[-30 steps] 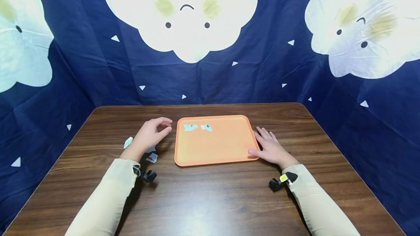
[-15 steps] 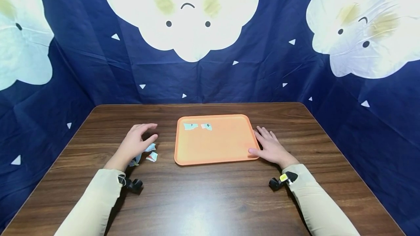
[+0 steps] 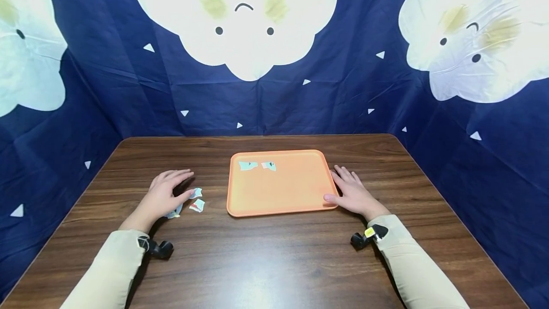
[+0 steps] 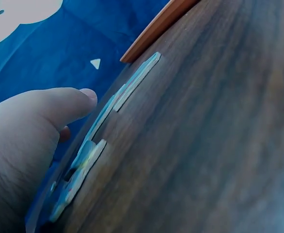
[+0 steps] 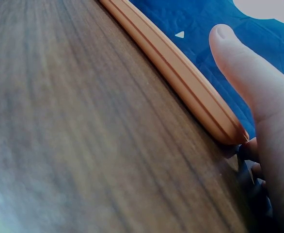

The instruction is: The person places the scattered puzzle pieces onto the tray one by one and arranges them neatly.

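My left hand (image 3: 165,194) is held low over the table at the left, its fingers loosely extended and gripping nothing visible. Beside and partly under it lie several flat, irregular light-blue puzzle pieces; one piece (image 3: 197,205) shows a red mark, another piece (image 3: 196,193) lies close to the thumb. The left wrist view shows the thumb above a thick-edged piece (image 4: 81,177). On the orange tray (image 3: 280,190), two pieces, a left one (image 3: 248,166) and a right one (image 3: 269,166), lie apart near the far edge. My right hand (image 3: 353,194) rests at the tray's right side, thumb over its rim and fingers outstretched.
The brown wooden table (image 3: 274,261) carries the tray near its middle. Dark blue cloth (image 3: 266,104) with white clouds hangs behind and at both sides. A small black device (image 3: 156,247) is strapped to my left wrist, a similar device (image 3: 369,237) to my right.
My left hand has moved left and nearer to me, away from the tray, and now covers some pieces. My right hand and the tray stay in place.
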`<state>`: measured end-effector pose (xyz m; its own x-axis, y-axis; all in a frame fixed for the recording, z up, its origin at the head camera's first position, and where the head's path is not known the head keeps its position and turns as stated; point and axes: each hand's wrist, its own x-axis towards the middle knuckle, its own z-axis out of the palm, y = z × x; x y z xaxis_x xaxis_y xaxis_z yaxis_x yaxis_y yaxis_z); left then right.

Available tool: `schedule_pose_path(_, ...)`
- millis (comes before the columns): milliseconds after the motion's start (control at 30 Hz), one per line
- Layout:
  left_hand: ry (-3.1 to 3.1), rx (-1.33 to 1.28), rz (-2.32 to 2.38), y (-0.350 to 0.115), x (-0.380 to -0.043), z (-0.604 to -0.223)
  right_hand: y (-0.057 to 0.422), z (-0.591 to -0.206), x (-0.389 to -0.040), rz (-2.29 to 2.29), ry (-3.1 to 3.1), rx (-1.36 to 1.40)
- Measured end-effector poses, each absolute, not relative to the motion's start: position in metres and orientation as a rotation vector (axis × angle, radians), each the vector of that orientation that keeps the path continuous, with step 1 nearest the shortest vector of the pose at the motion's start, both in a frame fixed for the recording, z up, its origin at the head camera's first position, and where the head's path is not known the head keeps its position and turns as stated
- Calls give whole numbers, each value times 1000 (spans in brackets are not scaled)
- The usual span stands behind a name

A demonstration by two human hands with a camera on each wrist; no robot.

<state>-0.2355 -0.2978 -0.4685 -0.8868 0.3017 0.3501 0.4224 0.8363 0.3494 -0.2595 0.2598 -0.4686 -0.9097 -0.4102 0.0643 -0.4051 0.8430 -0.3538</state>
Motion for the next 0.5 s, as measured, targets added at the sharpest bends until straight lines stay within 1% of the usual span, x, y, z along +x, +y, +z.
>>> schedule_pose_path(500,-2782,-585,-617,-303,-230,-469,259,-468,-258,-588,2998,-672)
